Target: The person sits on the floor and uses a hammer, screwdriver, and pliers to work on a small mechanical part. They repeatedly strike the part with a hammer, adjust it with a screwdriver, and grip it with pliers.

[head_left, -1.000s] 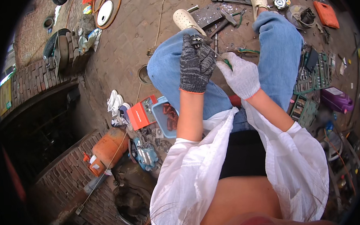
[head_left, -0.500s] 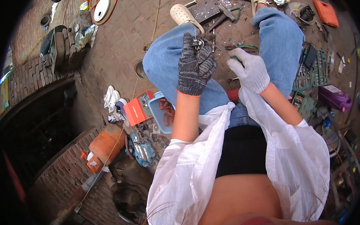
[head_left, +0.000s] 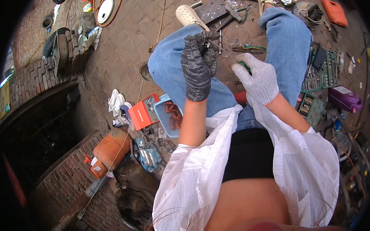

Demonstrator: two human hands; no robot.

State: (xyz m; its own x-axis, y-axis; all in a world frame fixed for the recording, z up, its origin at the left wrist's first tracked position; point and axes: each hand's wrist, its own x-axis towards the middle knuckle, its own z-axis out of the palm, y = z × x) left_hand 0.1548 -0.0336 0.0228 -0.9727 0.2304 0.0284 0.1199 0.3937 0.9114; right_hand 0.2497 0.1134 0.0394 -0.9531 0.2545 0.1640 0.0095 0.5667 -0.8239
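Note:
My left hand (head_left: 196, 71), in a dark grey knit glove, is raised over my left knee with its fingers closed on a small dark metal part (head_left: 207, 44). The fingers cover much of that part, so its kind does not show. Apart from it, to the right, my right hand (head_left: 261, 80) wears a light grey glove and is curled around a green-handled tool (head_left: 245, 66); the rest of the tool is hidden. On the ground beyond my hands lie pliers (head_left: 249, 48), a slim metal rod (head_left: 220, 42) and a hammer (head_left: 231, 17).
A flat metal block (head_left: 210, 11) lies near my left shoe. On the left are a blue plastic basin (head_left: 163, 120), a red box (head_left: 140, 114) and an orange cylinder (head_left: 112, 147). A green socket case (head_left: 328, 70) and purple jug (head_left: 345, 99) are to the right.
My left hand has turned, tilting the metal part so its round face no longer shows. My right hand has shifted slightly down, and more of the green handle shows.

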